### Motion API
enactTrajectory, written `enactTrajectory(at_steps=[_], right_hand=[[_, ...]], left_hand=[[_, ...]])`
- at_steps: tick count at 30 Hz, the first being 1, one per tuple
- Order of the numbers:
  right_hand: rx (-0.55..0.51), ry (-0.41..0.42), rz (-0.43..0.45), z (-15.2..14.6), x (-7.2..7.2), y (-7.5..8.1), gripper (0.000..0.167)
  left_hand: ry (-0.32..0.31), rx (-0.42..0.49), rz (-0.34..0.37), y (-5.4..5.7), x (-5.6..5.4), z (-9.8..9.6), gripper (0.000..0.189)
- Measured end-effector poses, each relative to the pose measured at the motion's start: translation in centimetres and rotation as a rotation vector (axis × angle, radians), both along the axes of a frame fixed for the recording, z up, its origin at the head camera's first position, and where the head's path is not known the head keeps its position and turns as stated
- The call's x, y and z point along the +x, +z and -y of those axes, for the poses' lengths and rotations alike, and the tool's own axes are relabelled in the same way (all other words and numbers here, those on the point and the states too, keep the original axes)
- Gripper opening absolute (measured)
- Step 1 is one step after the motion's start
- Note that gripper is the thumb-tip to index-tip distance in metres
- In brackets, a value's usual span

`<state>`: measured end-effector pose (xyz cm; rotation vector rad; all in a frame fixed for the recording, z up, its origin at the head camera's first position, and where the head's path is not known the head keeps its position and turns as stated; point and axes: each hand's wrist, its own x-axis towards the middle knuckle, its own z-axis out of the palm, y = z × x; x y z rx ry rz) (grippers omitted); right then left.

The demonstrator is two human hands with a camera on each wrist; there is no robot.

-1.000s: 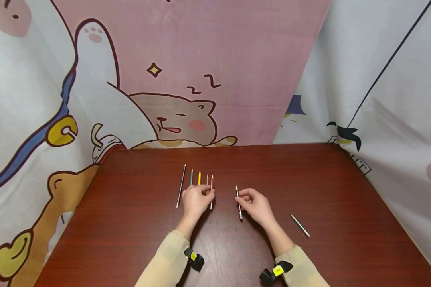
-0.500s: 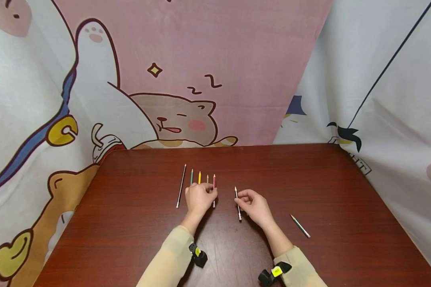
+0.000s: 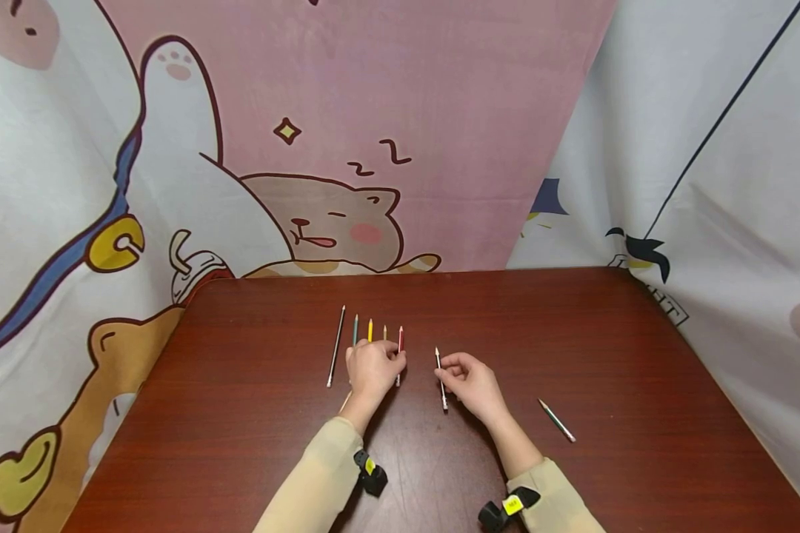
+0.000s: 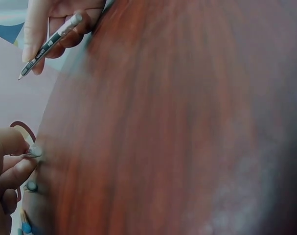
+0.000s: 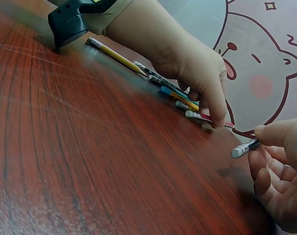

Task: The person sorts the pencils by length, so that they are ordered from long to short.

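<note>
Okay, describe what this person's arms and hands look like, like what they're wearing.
The left sleeve and right sleeve are long and pale beige. Over each sits a black wrist device, left and right, bearing a bright yellow label with print too small to read. The left hand and right hand wear no gloves.

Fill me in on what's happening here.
Someone is working bare-handed. The left hand pinches a red pencil at the right end of a row of pencils, while the right hand holds a dark, white-ended pencil. A green pencil lies apart on the table, right of both hands.
</note>
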<state>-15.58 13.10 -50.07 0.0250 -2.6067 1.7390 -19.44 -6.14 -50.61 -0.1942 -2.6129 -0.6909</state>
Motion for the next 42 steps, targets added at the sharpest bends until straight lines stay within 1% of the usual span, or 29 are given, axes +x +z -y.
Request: enactTrajectory(at_steps=[6,13,22,31,36,42], right_hand=[[-0.009,-0.006,-0.004,0.1,-0.2,-0.1,0.014],[0.033,-0.008,-0.021,0.5,-0.8,-0.4,0.014],[0.077,-0.051,-0.001,1.6,-2.2,-0.5,0.016],[0.182,-0.068,-0.018,2.4,-3.5,-0.4,0.018],[0.237,-0.073,-0.028,2.7,-4.0,-0.4,0.019],[0.311,-0.083,-0.042,3.0,-4.4,-0.3,0.019]], left_hand=[[-0.011,-0.06,-0.022,0.1,0.0,-0.3,0.012],[-0.002,-0.106,-0.03,0.1,0.0,-0.4,0.015],[0.026,-0.084,-0.035,-0.1,-0.1,-0.3,0.014],[0.028,-0.075,-0.018,0.1,-0.2,-0.2,0.015],[0.024,-0.079,-0.001,0.1,-0.4,-0.2,0.015],[0.026,-0.087,0.002,0.0,-0.5,-0.1,0.015]])
